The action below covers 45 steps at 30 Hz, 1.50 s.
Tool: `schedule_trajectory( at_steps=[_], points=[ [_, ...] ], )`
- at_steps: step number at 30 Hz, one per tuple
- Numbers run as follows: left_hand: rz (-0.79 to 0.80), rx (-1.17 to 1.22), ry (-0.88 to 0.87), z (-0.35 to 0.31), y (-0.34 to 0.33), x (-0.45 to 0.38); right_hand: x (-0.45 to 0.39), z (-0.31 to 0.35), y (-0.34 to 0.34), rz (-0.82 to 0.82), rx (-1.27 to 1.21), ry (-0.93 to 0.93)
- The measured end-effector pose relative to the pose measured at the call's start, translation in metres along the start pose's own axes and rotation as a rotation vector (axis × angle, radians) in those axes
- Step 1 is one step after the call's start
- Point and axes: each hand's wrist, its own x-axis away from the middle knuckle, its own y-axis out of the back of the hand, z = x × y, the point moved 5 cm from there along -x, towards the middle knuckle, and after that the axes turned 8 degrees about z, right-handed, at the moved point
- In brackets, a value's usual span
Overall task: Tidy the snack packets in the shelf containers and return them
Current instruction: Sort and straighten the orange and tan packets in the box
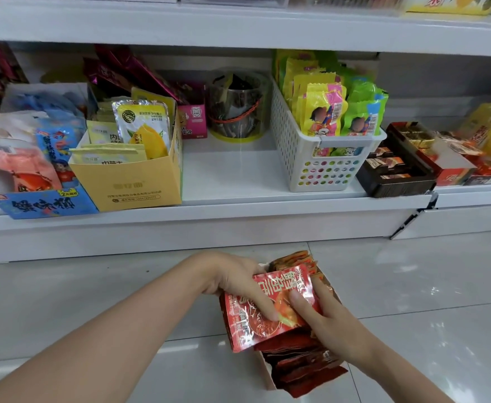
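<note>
Down on the tiled floor (63,301), a person holds a bundle of red packets (263,309) over a white box (264,370) that stands in front of a shelf (238,210). The left hand (235,282) grips the bundle from the side, thumb across its face. The right hand (330,315) grips the opposite edge, thumb pressing the front, fingers curled behind. More red packets (302,362) stand packed on edge in the box, filling it.

Judging from this, the glossy wrappers could slide apart if either grip loosens, spilling packets onto the floor. The box already looks full, so forcing the bundle in could crumple packets or tip the box.

On the shelf, a bare gap between containers likely marks where the box belongs. Left of the gap, a yellow carton (130,181) holds pale yellow pouches, some leaning loosely. Farther left, a blue carton (43,203) holds blue and pink bags. Behind the gap stand a clear tub (238,106) of dark packets and a small pink box (193,120). Right of the gap, a white basket (322,167) holds upright yellow and green sweets. Beside it, a dark tray (395,173) holds small brown bars.
</note>
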Motion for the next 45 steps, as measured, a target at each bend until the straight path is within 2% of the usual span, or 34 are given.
schedule_trajectory(
  at_steps=[4, 8, 11, 15, 17, 20, 23, 26, 30, 35, 41, 45],
  points=[
    [-0.047, -0.105, 0.032, -0.007, 0.004, 0.0, 0.001, 0.001, 0.001, -0.021, 0.037, 0.022],
    [-0.148, -0.065, -0.009, -0.002, 0.003, -0.007, 0.003, 0.003, 0.002, -0.04, 0.041, 0.053],
    [-0.222, 0.157, -0.126, 0.015, 0.008, -0.003, 0.007, 0.002, 0.003, -0.05, 0.033, 0.044],
    [-0.479, 0.528, -0.357, 0.035, 0.014, 0.006, 0.017, 0.006, 0.006, -0.069, 0.184, 0.043],
    [-0.592, 0.599, -0.433, 0.038, 0.011, 0.009, 0.022, 0.011, 0.005, -0.089, 0.317, 0.077],
    [-0.712, 0.631, -0.556, 0.032, 0.015, 0.015, 0.025, 0.019, 0.003, -0.108, 0.446, 0.226],
    [-0.789, 0.684, -0.661, 0.02, 0.024, 0.022, 0.024, 0.02, -0.002, -0.032, 0.468, 0.28],
    [-0.82, 0.717, -0.672, 0.018, 0.018, 0.015, 0.025, 0.014, -0.003, -0.003, 0.373, 0.234],
    [-0.861, 0.677, -0.629, 0.031, -0.009, -0.005, 0.023, 0.006, -0.001, -0.082, 0.142, 0.178],
    [-0.931, 0.599, -0.64, 0.021, -0.013, -0.008, 0.012, 0.014, -0.003, -0.197, 0.272, 0.197],
    [-0.851, 0.564, -0.657, 0.018, -0.017, -0.015, 0.002, 0.013, 0.002, -0.288, 0.372, 0.158],
    [-0.893, 0.577, -0.66, 0.021, -0.022, -0.024, -0.001, 0.02, 0.001, -0.335, 0.405, 0.182]
  ],
)
